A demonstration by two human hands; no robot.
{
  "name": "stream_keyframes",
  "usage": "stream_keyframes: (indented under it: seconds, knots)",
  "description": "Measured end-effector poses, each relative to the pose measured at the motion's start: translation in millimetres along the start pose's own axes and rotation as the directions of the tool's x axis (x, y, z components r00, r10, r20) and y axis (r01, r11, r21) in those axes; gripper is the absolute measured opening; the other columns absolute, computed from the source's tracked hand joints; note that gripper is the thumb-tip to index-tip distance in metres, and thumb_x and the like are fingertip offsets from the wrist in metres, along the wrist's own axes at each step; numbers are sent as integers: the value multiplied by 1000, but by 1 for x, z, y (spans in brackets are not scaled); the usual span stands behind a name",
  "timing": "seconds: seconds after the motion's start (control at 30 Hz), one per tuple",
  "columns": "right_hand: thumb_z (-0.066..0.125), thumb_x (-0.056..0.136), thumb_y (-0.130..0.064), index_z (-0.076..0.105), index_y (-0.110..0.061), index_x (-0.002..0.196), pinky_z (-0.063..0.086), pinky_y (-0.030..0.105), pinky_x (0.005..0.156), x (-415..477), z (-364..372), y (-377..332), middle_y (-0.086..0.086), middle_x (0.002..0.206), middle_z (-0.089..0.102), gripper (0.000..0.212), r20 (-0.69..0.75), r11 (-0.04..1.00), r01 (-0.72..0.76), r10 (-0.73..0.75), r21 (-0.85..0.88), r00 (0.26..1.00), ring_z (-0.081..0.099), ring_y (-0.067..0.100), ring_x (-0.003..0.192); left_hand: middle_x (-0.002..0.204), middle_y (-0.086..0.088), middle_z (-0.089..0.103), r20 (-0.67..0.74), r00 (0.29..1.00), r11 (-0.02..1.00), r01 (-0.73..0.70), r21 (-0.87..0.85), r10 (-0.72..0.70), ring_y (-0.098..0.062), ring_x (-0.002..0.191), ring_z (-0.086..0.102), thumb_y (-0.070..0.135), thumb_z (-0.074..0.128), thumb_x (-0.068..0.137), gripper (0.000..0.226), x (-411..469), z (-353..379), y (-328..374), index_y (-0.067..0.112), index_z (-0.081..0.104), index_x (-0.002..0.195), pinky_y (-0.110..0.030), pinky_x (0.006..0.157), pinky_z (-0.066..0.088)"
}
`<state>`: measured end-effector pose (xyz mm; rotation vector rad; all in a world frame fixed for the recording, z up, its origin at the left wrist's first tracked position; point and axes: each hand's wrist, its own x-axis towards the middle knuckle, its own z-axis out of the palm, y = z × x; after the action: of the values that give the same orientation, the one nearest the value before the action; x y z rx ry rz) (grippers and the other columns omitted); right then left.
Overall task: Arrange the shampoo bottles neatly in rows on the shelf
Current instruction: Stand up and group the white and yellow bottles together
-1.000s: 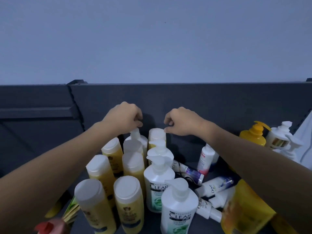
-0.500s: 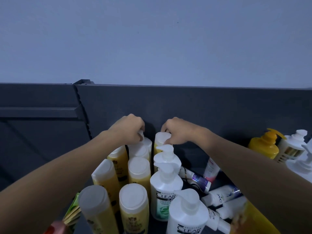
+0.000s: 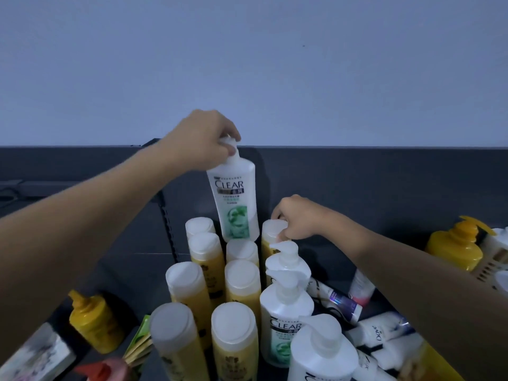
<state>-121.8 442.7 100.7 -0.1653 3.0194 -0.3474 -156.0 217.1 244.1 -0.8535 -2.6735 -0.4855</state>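
My left hand (image 3: 204, 141) grips the pump top of a white Clear bottle (image 3: 236, 199) and holds it in the air above the back of the rows. My right hand (image 3: 297, 218) pinches the white cap of a yellow bottle (image 3: 270, 235) standing at the back of the right row. Several yellow bottles with white caps (image 3: 239, 281) stand in two rows on the dark shelf (image 3: 384, 204). To their right, white Clear pump bottles (image 3: 286, 312) stand in a line toward me.
Small white bottles and tubes (image 3: 379, 331) lie tumbled at the right. A yellow pump bottle (image 3: 456, 246) and white pump bottles stand at the far right. Another yellow pump bottle (image 3: 93, 323) stands at the lower left beside a carton (image 3: 35, 356).
My left hand has lifted the white Clear bottle up out of the back of the rows. My right hand stayed low on the yellow bottle's cap.
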Motion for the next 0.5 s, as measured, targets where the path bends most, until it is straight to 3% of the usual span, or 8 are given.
stream_keyframes:
  seconds: [0.17, 0.3, 0.5]
  knots:
    - [85, 78, -25, 69, -11, 126, 47, 24, 61, 8, 2, -17, -8, 85, 60, 53, -4, 999, 32, -32, 33, 999, 61, 17, 84, 126, -5, 70, -100, 995, 1000, -13, -6, 12, -23, 120, 59, 18, 68, 93, 32, 3, -47, 11, 22, 73, 125, -27, 93, 41]
    - [78, 81, -18, 64, -11, 136, 61, 37, 86, 18, 6, -28, 6, 124, 69, 57, 9, 997, 48, -48, 54, 999, 67, 25, 107, 125, -4, 71, -150, 989, 1000, -10, 8, 11, -19, 110, 59, 18, 68, 94, 32, 3, -67, 17, 25, 73, 125, -27, 90, 40]
    - [86, 77, -29, 61, -15, 139, 55, 27, 82, 17, 8, -33, 6, 130, 66, 69, -4, 993, 41, -41, 114, 999, 65, 24, 112, 124, -3, 71, -174, 985, 1000, -19, 9, 21, -14, 101, 54, 18, 67, 95, 30, 3, -80, 27, 26, 74, 123, -28, 86, 41]
